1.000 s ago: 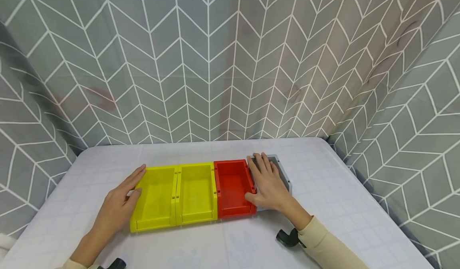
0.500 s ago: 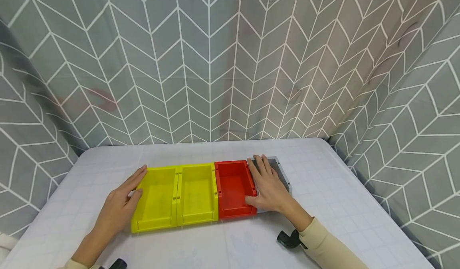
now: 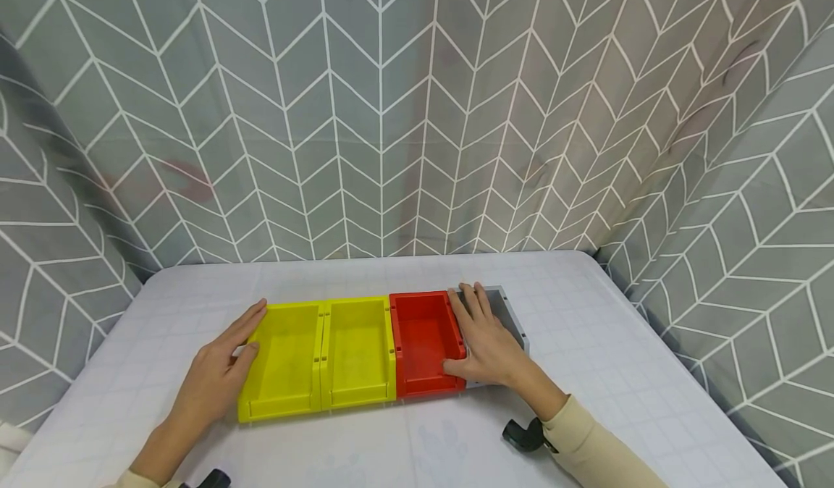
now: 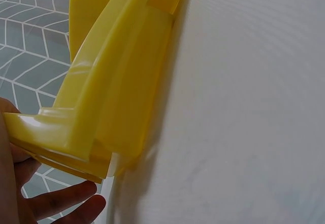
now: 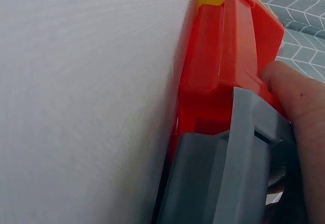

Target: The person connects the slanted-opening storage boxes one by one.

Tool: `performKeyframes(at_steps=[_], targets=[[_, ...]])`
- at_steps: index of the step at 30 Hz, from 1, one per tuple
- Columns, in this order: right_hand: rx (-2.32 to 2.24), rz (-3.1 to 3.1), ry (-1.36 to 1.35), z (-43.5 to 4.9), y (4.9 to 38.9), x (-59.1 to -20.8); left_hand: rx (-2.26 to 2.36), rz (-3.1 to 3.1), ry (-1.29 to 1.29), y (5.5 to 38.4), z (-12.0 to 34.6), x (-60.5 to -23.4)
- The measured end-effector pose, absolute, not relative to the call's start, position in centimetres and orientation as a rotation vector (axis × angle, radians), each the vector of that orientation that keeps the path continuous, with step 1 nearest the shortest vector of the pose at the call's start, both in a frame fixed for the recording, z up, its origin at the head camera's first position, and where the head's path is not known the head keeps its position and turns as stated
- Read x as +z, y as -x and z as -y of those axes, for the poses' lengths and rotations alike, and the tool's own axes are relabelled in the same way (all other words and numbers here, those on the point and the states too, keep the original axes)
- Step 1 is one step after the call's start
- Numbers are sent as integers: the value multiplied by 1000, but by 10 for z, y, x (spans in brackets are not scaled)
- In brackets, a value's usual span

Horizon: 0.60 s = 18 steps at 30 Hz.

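Observation:
Four-sided open bins stand side by side in a row: a yellow bin [image 3: 283, 358], another yellow bin [image 3: 357, 350], a red bin [image 3: 426, 343] and a grey bin [image 3: 515, 318]. My left hand [image 3: 211, 372] lies against the outer left side of the first yellow bin, fingers fairly straight. The left wrist view shows fingertips [image 4: 66, 198] just below that bin's corner. Over the grey bin, my right hand [image 3: 485, 343] is spread, fingers reaching its far rim. Its thumb [image 5: 287, 87] crosses the wall into the red bin. The hand hides part of the grey bin.
A white cloth-covered table [image 3: 404, 444] lies under the bins. Behind and to both sides hangs a grey curtain [image 3: 365, 148] with white chevron lines. A dark wrist device [image 3: 523, 434] sits by the right cuff, another [image 3: 211, 479] by the left.
My right fingers have shifted slightly on the grey bin, and more of its inside shows. The left hand and the other bins look nearly unchanged.

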State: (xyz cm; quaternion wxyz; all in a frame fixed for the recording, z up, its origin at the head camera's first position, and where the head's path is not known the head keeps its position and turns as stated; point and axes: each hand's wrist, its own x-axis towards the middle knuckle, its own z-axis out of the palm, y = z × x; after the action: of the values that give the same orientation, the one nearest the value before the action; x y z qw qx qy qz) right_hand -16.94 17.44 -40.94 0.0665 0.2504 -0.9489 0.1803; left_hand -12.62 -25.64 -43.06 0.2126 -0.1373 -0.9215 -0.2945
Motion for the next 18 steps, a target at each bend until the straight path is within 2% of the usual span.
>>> performKeyframes(at_steps=[18], targets=[[632,2831,-806,-174,170,-414,-803,2563,368,126,256,-429]])
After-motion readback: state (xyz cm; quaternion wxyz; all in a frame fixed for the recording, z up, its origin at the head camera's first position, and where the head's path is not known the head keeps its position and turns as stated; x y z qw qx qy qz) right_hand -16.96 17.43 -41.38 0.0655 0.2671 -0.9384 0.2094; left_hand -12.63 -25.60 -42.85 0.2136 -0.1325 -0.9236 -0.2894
